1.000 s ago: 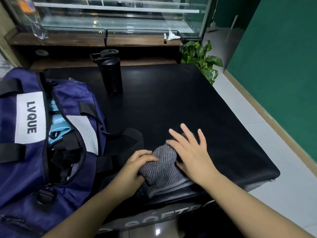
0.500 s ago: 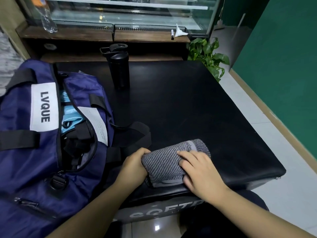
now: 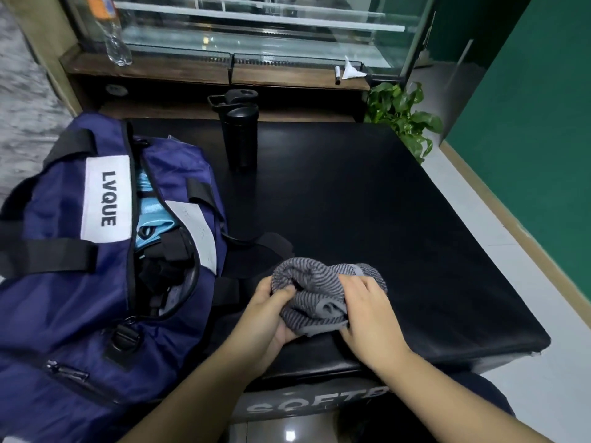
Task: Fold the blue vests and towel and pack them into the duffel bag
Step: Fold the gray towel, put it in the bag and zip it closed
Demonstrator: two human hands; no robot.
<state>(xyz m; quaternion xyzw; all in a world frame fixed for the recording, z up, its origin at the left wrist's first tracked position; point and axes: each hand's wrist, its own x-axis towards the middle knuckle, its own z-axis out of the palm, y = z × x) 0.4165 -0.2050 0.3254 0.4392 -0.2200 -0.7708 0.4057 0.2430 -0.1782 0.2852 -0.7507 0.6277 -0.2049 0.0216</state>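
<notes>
Right now both hands are on the grey striped towel (image 3: 323, 292) at lower centre of the frame, near the front edge of the black table (image 3: 367, 199). Left hand (image 3: 271, 318) curls its fingers round the bundle's left side; right hand (image 3: 367, 314) grips the right side, fingers bent into the cloth. Navy duffel bag (image 3: 64, 298) sits unzipped at left, just beside the towel, light-blue vests (image 3: 150, 215) showing inside. Black bottle (image 3: 241, 135) stands upright behind, upper centre.
</notes>
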